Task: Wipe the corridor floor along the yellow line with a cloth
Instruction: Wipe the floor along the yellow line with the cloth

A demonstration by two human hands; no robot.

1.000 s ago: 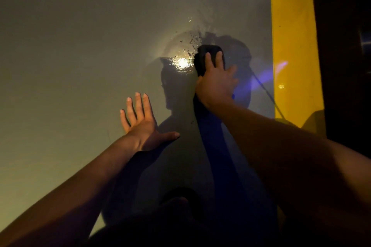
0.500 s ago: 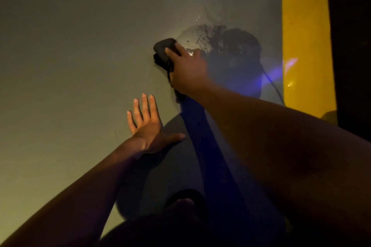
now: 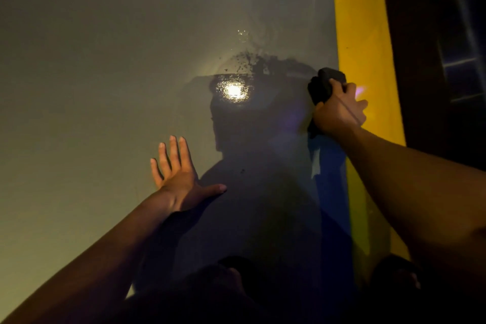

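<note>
Floor [image 3: 105,87]: broad, grey-green, glossy where damp, lit by one bright reflected glare [image 3: 233,91] near the middle. Worth treating as the working surface, in overlapping passes, not scattered dabs.

Line [image 3: 360,34]: a yellow band down the right side, with a dark strip beyond it. Best used as the guide; strokes parallel to its edge, each ending right at the paint so no dull margin remains.

Patch [image 3: 252,63]: dark speckles and a wet smear just ahead of the glare, left of the cloth. Probably the grime still to lift; calls for firmer pressure and a second pass, dragged toward the body instead of pushed outward.

Left hand [image 3: 178,173]: flat on the floor, fingers spread and straight, holding nothing, bracing the body. Good as a prop; should stay on the drier stretch to avoid slipping.

Right hand [image 3: 339,110]: fingers curled round the cloth, pressing it down at the line's inner edge.

Cloth [image 3: 324,87]: dark, bunched, on the floor and touching or just overlapping the yellow edge. Better flattened under the palm for wider contact, and refolded once soiled.
</note>
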